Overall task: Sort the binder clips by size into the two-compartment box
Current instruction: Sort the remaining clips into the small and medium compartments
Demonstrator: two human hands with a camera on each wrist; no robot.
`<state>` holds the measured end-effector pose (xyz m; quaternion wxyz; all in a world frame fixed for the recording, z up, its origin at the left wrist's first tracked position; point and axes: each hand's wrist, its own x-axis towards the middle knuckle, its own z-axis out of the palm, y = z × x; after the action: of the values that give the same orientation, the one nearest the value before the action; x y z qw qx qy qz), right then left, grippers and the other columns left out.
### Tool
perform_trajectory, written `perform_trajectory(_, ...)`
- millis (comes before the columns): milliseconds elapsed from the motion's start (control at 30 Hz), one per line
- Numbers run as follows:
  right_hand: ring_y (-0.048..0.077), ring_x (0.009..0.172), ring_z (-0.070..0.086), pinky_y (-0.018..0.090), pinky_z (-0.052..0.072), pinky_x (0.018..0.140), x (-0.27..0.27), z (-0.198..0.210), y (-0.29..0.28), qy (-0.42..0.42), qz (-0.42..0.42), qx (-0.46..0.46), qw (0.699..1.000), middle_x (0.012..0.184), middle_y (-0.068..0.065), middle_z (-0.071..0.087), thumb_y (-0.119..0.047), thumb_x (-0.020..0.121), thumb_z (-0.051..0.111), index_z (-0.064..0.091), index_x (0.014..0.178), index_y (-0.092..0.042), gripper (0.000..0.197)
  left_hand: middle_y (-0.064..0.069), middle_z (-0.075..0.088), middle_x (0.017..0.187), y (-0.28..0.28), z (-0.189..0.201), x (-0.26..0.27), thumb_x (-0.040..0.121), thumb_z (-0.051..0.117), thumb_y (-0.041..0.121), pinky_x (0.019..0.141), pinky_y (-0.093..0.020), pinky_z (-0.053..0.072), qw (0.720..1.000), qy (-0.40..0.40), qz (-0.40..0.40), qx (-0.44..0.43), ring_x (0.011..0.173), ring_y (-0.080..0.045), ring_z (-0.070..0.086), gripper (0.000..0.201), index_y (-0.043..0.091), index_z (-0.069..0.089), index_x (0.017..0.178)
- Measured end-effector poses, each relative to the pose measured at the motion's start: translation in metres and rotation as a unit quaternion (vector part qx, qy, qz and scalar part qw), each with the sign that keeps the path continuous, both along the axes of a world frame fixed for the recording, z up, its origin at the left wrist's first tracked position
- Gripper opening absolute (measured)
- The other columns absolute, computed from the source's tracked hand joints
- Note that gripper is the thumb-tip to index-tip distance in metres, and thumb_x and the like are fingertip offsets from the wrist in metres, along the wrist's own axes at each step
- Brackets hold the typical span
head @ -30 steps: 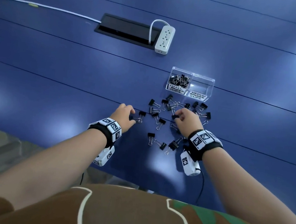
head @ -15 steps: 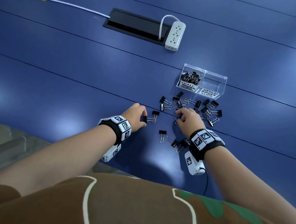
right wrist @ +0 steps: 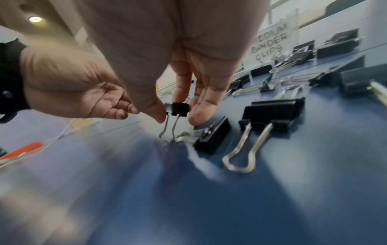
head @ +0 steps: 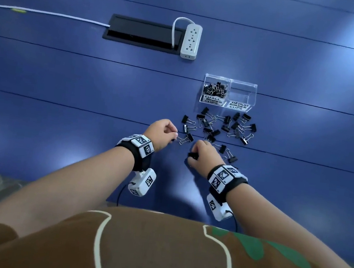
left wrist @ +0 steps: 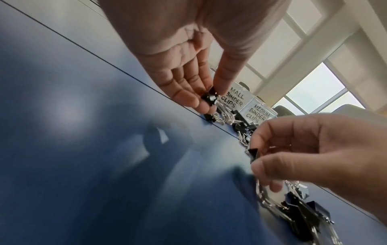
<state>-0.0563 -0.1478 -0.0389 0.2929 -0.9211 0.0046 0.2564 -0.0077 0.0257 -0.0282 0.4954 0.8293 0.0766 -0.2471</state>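
A clear two-compartment box stands on the blue table. Its left half, labelled small binder clips, holds several clips. I see nothing in the right half, labelled medium. Several black binder clips lie scattered in front of it. At the pile's left edge my left hand pinches a small black clip between thumb and fingertips. My right hand, at the pile's near edge, pinches another small clip just above the table, its wire handles hanging down. Two bigger clips lie right beside it.
A white power strip and a black cable hatch sit far behind the box, with a white cable running off left. The table's near edge is just below my wrists.
My right hand has drawn back from the middle of the pile to its near edge with a small clip. My left hand has closed in on the pile's left edge.
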Motion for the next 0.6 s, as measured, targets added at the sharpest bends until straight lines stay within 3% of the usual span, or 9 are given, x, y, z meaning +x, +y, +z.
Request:
perform_trajectory(67,0.025,0.081,0.054,0.029,0.04,0.071,0.005,0.003,-0.01,-0.006,-0.06,0.03,0.998,0.09,0.004,0.053,-0.022,0.076,0.064,0.048,0.085,-0.016,0.019,-0.002,0.067,0.078,-0.004,0.002,0.003,0.091,0.055,0.009,0.046,-0.009,0.042,1.0,0.013,-0.01,-0.01,0.064,-0.012,0.06,0.014,0.019,0.056,0.081)
perform_trajectory(133,0.022,0.071,0.057,0.032,0.047,0.067,0.01,0.006,-0.019,-0.013,-0.164,0.089,0.982,0.079,0.004,0.056,-0.023,0.077,0.059,0.049,0.08,-0.019,0.011,-0.003,0.065,0.081,-0.01,0.003,0.005,0.094,0.048,0.004,0.045,-0.01,0.042,0.999,0.031,-0.02,-0.02,0.062,-0.01,0.058,0.022,0.02,0.057,0.082)
perform_trajectory(200,0.022,0.061,0.06,0.034,0.054,0.062,0.016,0.01,-0.027,0.004,-0.294,0.216,0.931,0.074,0.008,0.053,-0.012,0.084,0.045,0.05,0.077,-0.017,0.01,-0.003,0.062,0.083,-0.018,0.005,0.007,0.096,0.041,-0.001,0.042,-0.009,0.041,0.998,0.045,-0.032,-0.032,0.061,-0.009,0.054,0.026,0.015,0.061,0.088)
perform_trajectory(267,0.023,0.052,0.056,0.028,0.054,0.049,0.024,0.015,-0.034,0.061,-0.405,0.348,0.843,0.072,0.009,0.047,0.002,0.087,0.031,0.05,0.076,-0.01,0.025,-0.006,0.062,0.087,-0.026,0.006,0.008,0.097,0.037,-0.003,0.04,-0.007,0.039,0.997,0.051,-0.049,-0.033,0.061,-0.009,0.052,0.03,0.013,0.062,0.091)
perform_trajectory(300,0.022,0.048,0.055,0.025,0.052,0.044,0.026,0.019,-0.036,0.08,-0.436,0.384,0.81,0.072,0.009,0.046,0.004,0.087,0.03,0.05,0.075,-0.008,0.026,-0.009,0.062,0.09,-0.031,0.006,0.008,0.097,0.036,-0.003,0.039,-0.007,0.039,0.997,0.05,-0.056,-0.033,0.061,-0.01,0.051,0.031,0.013,0.061,0.09)
perform_trajectory(333,0.02,0.045,0.053,0.023,0.049,0.04,0.029,0.021,-0.039,0.09,-0.447,0.391,0.8,0.072,0.009,0.047,0.002,0.088,0.034,0.051,0.075,-0.007,0.023,-0.011,0.061,0.092,-0.035,0.006,0.009,0.097,0.034,-0.003,0.039,-0.006,0.039,0.996,0.05,-0.061,-0.034,0.061,-0.01,0.051,0.031,0.013,0.061,0.089)
perform_trajectory(367,0.018,0.044,0.05,0.021,0.045,0.038,0.03,0.02,-0.041,0.094,-0.439,0.381,0.808,0.072,0.009,0.047,-0.004,0.09,0.041,0.052,0.076,-0.007,0.018,-0.013,0.061,0.093,-0.039,0.005,0.009,0.097,0.033,-0.004,0.039,-0.006,0.038,0.996,0.047,-0.065,-0.036,0.061,-0.01,0.051,0.032,0.012,0.06,0.091)
perform_trajectory(500,0.015,0.047,0.042,0.023,0.038,0.043,0.03,0.016,-0.05,0.079,-0.297,0.254,0.917,0.062,0.001,0.051,-0.034,0.088,0.061,0.06,0.077,-0.01,0.026,-0.007,0.061,0.085,-0.056,0.01,0.011,0.095,0.032,-0.009,0.041,-0.004,0.038,0.993,0.032,-0.102,-0.04,0.064,-0.007,0.054,0.032,0.003,0.061,0.103)
perform_trajectory(600,0.017,0.047,0.042,0.025,0.039,0.047,0.033,0.015,-0.06,0.042,-0.293,0.238,0.925,0.059,0.001,0.052,-0.029,0.09,0.059,0.06,0.077,-0.008,0.024,-0.006,0.061,0.084,-0.064,0.008,0.014,0.094,0.032,-0.007,0.043,-0.006,0.04,0.993,0.023,-0.116,-0.029,0.063,-0.009,0.054,0.034,0.01,0.061,0.096)
